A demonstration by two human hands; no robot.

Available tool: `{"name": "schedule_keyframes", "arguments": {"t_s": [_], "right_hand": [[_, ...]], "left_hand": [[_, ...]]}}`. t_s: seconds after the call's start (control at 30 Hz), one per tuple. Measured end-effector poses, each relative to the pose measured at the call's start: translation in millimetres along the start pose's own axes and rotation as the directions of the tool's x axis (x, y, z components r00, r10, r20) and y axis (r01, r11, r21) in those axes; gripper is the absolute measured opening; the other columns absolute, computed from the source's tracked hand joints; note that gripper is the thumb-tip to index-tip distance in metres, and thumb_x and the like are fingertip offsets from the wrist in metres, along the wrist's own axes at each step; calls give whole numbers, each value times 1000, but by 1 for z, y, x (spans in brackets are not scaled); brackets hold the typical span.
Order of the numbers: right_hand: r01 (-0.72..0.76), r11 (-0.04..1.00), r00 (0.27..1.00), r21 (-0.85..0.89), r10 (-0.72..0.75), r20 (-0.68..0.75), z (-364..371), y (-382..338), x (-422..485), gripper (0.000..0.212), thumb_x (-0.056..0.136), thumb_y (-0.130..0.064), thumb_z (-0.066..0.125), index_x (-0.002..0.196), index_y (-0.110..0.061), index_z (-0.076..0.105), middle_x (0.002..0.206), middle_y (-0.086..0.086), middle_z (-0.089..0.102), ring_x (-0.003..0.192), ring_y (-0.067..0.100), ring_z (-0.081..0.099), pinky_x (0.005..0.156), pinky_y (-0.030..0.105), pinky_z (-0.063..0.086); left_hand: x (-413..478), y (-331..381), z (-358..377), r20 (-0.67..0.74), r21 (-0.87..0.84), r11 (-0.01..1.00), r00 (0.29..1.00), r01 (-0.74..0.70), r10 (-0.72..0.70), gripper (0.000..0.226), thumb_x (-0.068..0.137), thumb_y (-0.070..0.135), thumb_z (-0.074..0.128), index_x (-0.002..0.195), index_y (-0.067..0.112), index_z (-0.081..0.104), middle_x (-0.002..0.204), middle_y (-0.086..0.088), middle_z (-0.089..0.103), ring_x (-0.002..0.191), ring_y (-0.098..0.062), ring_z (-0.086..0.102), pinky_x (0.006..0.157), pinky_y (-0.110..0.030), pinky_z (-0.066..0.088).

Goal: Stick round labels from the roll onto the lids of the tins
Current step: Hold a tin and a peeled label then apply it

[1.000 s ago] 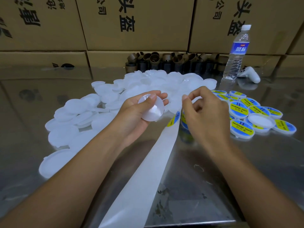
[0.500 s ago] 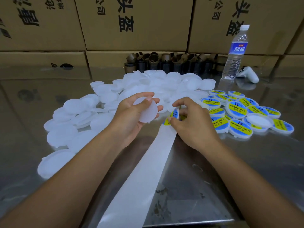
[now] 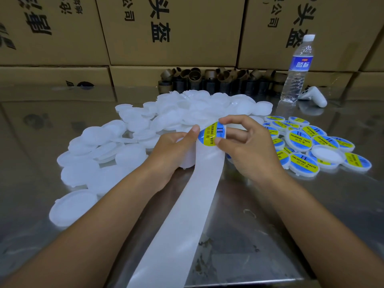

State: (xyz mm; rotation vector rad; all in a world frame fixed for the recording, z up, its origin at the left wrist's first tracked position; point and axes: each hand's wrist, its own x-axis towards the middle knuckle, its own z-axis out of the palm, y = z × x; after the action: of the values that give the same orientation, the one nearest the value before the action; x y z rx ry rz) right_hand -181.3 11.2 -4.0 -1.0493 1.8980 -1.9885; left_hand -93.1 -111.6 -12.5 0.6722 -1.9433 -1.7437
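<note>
Right hand (image 3: 247, 150) pinching round label (image 3: 212, 133) between thumb and forefinger, print facing camera. Left hand (image 3: 174, 150) curled round white lid (image 3: 187, 161), thumb tip touching label's left edge. Backing strip (image 3: 187, 215) runs from under label to table's (image 3: 311, 215) near edge. Unlabelled lids (image 3: 133, 129) heaped left and toward far edge; labelled lids (image 3: 303, 142) clustered right. Water bottle (image 3: 297, 69) near far right corner, by cartons (image 3: 176, 28)

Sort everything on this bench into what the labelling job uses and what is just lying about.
In the job: round label pinched by the right hand, lid held in the left hand, backing strip, blank lids, labelled lids.
Lying about: water bottle, white handheld device, brown cardboard cores, cartons behind.
</note>
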Motion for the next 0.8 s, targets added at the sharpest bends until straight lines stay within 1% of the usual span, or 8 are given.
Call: {"name": "schedule_keyframes", "arguments": {"t_s": [0.17, 0.27, 0.33, 0.4, 0.47, 0.6, 0.7, 0.8], "right_hand": [[13, 1000, 999, 28, -14, 36, 2, -1, -1, 27, 80, 3, 69, 89, -20, 60, 80, -3, 74, 63, 6, 66, 58, 13, 45], [52, 997, 999, -50, -52, -5, 4, 1, -1, 18, 81, -10, 72, 84, -23, 60, 65, -13, 67, 57, 2, 60, 57, 13, 43], [134, 963, 987, -236, -151, -55, 4, 5, -3, 12, 83, -20, 70, 85, -27, 60, 63, -12, 61, 55, 2, 55, 57, 16, 42], [210, 857, 961, -470, -270, -63, 4, 8, -4, 9, 84, -27, 68, 92, -28, 62, 63, -12, 55, 56, 6, 50, 58, 25, 42], [236, 755, 939, -611, -340, -57, 2, 8, -4, 16, 84, -29, 68, 100, -26, 65, 65, -12, 48, 59, 7, 43, 61, 30, 38], [246, 666, 918, -705, -394, -52, 2, 7, -3, 28, 83, -28, 71, 110, -26, 67, 79, -13, 37, 84, 3, 40, 65, 27, 31], [237, 642, 918, -729, -394, -49, 2, 9, -3, 32, 82, -28, 72, 114, -26, 68, 91, -9, 39, 100, 11, 40, 70, 30, 37], [279, 625, 901, -729, -434, -27, 1, 10, -1, 29, 82, -25, 73, 111, -27, 70, 97, -8, 38, 95, 10, 35, 74, 30, 38]], "left_hand": [[-1, 0, -2, 65, -200, 980, 997, -25, 38, 29, 89, 31, 62, 104, 7, 71, 95, -10, 74, 79, -19, 70, 68, -27, 56], [0, 0, -2, 23, -260, 966, 1000, -14, 21, 25, 86, 21, 67, 105, 6, 70, 98, -13, 73, 81, -22, 69, 73, -30, 56], [-1, 0, -1, 16, -262, 965, 1000, -12, 17, 26, 85, 19, 68, 107, 7, 70, 104, -13, 72, 87, -23, 69, 80, -32, 56], [-1, 1, 0, 3, -233, 972, 1000, -4, 4, 29, 86, 20, 68, 112, 8, 69, 112, -12, 70, 100, -27, 67, 91, -38, 54], [-1, 1, 0, -3, -210, 978, 1000, 6, -7, 30, 86, 22, 68, 114, 11, 68, 116, -10, 69, 103, -28, 67, 90, -38, 54], [0, 0, 1, 3, -144, 989, 1000, -23, 23, 25, 87, 24, 68, 109, 15, 69, 110, -8, 71, 94, -21, 67, 75, -25, 53], [1, -2, 1, -2, -102, 994, 999, -32, 32, 24, 86, 26, 69, 108, 16, 69, 111, -8, 70, 103, -23, 64, 87, -30, 51], [1, -4, 0, 10, -90, 995, 999, -47, 48, 23, 86, 26, 70, 106, 16, 69, 111, -10, 70, 109, -26, 62, 100, -38, 46]]}}
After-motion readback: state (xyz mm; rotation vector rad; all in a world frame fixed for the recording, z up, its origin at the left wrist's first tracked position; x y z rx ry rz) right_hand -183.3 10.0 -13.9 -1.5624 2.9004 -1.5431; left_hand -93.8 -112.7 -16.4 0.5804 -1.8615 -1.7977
